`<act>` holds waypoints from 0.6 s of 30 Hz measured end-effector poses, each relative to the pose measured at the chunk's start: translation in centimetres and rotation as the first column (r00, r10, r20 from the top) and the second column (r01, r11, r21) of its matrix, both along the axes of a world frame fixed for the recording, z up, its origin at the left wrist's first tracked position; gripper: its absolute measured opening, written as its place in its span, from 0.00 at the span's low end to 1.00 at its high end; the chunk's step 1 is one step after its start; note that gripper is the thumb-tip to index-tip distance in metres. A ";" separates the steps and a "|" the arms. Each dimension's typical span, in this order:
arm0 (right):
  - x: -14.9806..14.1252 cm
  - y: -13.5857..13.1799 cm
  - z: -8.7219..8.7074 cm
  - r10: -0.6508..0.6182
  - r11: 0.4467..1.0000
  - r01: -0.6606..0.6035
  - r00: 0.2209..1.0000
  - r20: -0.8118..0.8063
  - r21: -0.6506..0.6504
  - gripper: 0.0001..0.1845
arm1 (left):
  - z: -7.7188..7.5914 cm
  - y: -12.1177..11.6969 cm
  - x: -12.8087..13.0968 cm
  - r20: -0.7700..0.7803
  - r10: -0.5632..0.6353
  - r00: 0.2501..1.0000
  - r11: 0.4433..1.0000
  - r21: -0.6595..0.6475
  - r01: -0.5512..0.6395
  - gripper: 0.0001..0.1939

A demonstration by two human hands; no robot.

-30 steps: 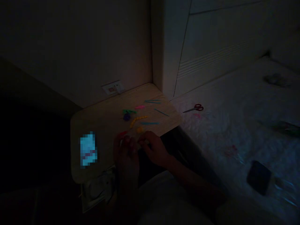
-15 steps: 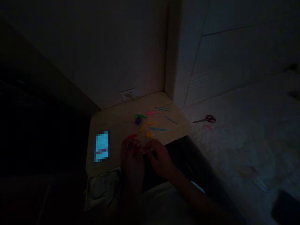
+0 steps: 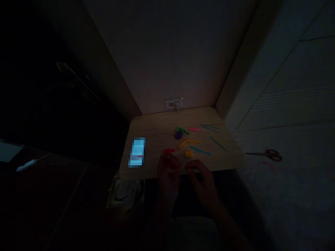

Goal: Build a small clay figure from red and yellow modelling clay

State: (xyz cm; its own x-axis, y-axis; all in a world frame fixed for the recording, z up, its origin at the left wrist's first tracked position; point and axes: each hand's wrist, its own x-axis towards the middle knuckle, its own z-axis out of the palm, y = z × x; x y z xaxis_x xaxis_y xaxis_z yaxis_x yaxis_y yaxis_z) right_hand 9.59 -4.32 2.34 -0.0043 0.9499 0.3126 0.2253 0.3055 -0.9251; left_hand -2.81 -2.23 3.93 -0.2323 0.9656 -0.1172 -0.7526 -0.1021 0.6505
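Observation:
The light is very dim. My left hand (image 3: 169,174) is at the table's front edge with its fingers curled round a small piece of red modelling clay (image 3: 172,164). To its right, my right hand (image 3: 204,183) has thumb and fingertips brought together in a pinch; what is between them, if anything, is too dark to see. Just beyond the left fingers lies a red clay roll (image 3: 169,151). A yellow clay block (image 3: 188,154) is close to the right fingertips. Behind it are a bumpy yellow-orange clay strip (image 3: 188,141), a purple clay ball (image 3: 178,135) and a green clay piece (image 3: 183,130).
On the wooden table (image 3: 154,127) are a glowing phone (image 3: 137,152), a pink clay piece (image 3: 194,129), a blue flat tool (image 3: 201,151) and several thin sticks (image 3: 218,143). Scissors (image 3: 272,155) lie to the right, off the table. A wall socket (image 3: 174,104) is behind.
My hands have moved apart; before, their fingertips met over the small piece. The camera view has shifted, so the table now appears farther right.

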 end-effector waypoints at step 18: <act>3.6 3.7 1.6 0.218 0.926 -0.296 0.926 0.310 0.234 0.20 | -2.0 0.2 -1.0 -0.373 -0.284 0.883 0.958 -0.065 0.281 0.19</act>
State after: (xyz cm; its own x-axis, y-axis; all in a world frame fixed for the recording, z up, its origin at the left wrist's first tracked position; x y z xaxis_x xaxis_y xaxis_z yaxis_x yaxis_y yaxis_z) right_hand 13.23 -0.65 3.95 -0.3589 0.7824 0.5089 0.3366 0.6170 -0.7113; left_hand -3.83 -2.03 1.96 0.0219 0.9962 -0.0843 -0.4489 0.0851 0.8895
